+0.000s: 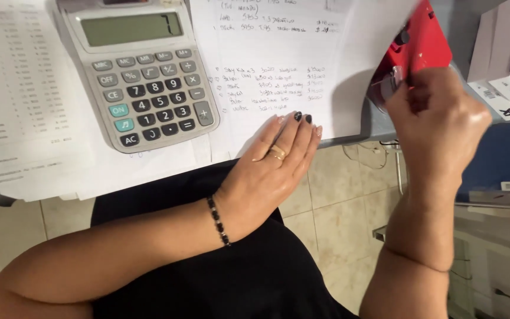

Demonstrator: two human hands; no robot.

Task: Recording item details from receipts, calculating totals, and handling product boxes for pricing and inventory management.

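Head view only, so just the one angle. Right hand (pixel 435 121) clamped around a red stapler (pixel 423 41) at the upper right, right on the corner of a handwritten sheet (pixel 278 65). Left hand (pixel 275 162) flat, fingers together, pinning that sheet at the tabletop (pixel 364 127) edge beside the grey calculator (pixel 143 71). Could easily skew or crease the lifted corner if the pinning slips. Stapler's long axis running diagonally, nose apparently down-left into the paper.
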